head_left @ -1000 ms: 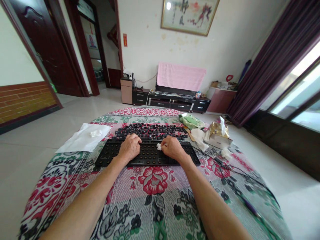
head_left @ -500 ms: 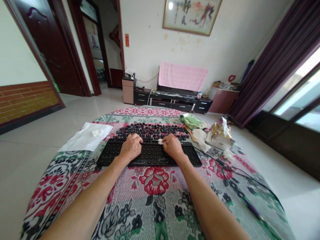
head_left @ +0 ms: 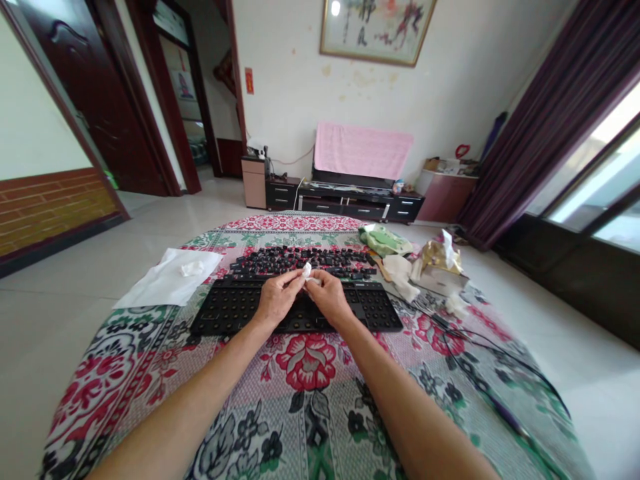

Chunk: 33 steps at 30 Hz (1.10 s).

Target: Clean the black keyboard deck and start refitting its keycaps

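A black keyboard [head_left: 225, 308] with its keycaps off lies on the patterned tablecloth in front of me. Over its middle my two hands meet around a small crumpled white tissue [head_left: 307, 270]. My left hand [head_left: 277, 295] pinches the tissue from the left with thumb and forefinger. From the right, my right hand [head_left: 327, 293] grips it too, fingers curled. Just beyond the keyboard spreads a heap of loose black keycaps [head_left: 300, 257]. My hands cover part of the keyboard's centre.
On the left lies a white paper sheet [head_left: 155, 287] with a crumpled tissue [head_left: 192, 268] on it. At the right are a tissue box [head_left: 440, 277], used tissues [head_left: 403, 277], a green cloth-like packet [head_left: 385, 240] and a dark cable [head_left: 500, 360].
My hands, apart over the keyboard before, have come together above its middle. The white tissue, earlier at the right hand only, is now between both hands and lifted.
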Each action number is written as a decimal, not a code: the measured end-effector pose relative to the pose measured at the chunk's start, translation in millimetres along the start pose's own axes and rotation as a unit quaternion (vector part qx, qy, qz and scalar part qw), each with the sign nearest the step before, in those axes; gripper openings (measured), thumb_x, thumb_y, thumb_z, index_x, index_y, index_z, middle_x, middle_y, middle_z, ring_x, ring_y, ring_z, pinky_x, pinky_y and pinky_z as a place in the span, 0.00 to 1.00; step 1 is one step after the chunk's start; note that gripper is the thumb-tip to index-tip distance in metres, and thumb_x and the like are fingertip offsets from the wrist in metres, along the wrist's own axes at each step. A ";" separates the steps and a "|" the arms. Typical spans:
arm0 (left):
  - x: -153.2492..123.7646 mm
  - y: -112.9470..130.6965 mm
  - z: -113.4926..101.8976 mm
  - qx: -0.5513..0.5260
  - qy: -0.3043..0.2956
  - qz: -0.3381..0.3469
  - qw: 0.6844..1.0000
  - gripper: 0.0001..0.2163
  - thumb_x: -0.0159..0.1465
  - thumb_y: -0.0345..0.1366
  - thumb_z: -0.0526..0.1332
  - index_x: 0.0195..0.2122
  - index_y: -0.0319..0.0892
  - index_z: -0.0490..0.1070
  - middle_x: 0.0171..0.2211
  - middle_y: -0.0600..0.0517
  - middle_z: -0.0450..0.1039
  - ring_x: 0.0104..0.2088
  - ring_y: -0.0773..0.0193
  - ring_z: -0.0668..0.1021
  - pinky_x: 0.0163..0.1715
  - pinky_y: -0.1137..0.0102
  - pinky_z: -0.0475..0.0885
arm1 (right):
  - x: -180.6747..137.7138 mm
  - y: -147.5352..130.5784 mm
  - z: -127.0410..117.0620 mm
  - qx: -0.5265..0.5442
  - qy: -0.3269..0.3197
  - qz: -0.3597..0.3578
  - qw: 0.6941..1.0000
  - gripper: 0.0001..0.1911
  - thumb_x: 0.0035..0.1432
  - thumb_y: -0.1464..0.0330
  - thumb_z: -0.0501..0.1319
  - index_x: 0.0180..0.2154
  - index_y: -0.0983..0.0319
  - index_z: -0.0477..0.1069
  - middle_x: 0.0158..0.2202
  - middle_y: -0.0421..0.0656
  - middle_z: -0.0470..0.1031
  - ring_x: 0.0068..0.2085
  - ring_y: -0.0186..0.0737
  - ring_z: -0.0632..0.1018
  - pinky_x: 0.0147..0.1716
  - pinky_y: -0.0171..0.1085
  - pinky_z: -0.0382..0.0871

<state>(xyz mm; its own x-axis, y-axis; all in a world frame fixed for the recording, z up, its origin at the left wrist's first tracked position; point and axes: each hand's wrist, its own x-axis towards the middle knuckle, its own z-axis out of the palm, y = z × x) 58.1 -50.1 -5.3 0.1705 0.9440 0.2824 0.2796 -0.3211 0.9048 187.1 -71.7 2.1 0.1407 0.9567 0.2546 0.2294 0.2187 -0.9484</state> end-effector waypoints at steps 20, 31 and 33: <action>23.0 -8.4 -35.8 0.318 0.022 0.150 0.936 0.14 0.59 0.30 0.49 0.36 0.39 0.75 0.37 0.47 0.73 0.37 0.62 0.75 0.43 0.69 0.69 | 3.8 21.0 -29.6 -0.388 0.003 -0.180 0.904 0.13 0.49 0.75 0.55 0.37 0.63 0.74 0.38 0.47 0.74 0.42 0.41 0.71 0.46 0.38 0.62; 35.1 -7.9 -9.5 0.423 -0.102 0.193 0.879 0.14 0.61 0.30 0.51 0.25 0.40 0.74 0.28 0.48 0.71 0.32 0.64 0.73 0.36 0.72 0.66 | -0.2 22.3 -26.2 -0.424 -0.013 -0.173 0.889 0.12 0.52 0.74 0.54 0.37 0.63 0.74 0.40 0.47 0.72 0.43 0.41 0.69 0.46 0.38 0.60; 34.9 -9.5 -17.0 0.457 -0.099 0.183 0.865 0.14 0.61 0.30 0.50 0.24 0.40 0.74 0.27 0.48 0.70 0.31 0.64 0.73 0.35 0.71 0.66 | -0.3 22.6 -26.0 -0.427 -0.016 -0.170 0.888 0.12 0.52 0.74 0.54 0.37 0.63 0.74 0.41 0.47 0.72 0.44 0.41 0.69 0.46 0.38 0.60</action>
<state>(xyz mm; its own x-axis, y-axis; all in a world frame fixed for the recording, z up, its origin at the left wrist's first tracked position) 45.3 -12.8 1.4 0.5387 0.7640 0.3552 0.7871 -0.6067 0.1113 217.3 -72.0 -14.5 -0.1004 0.8715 0.4800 0.9016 0.2838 -0.3265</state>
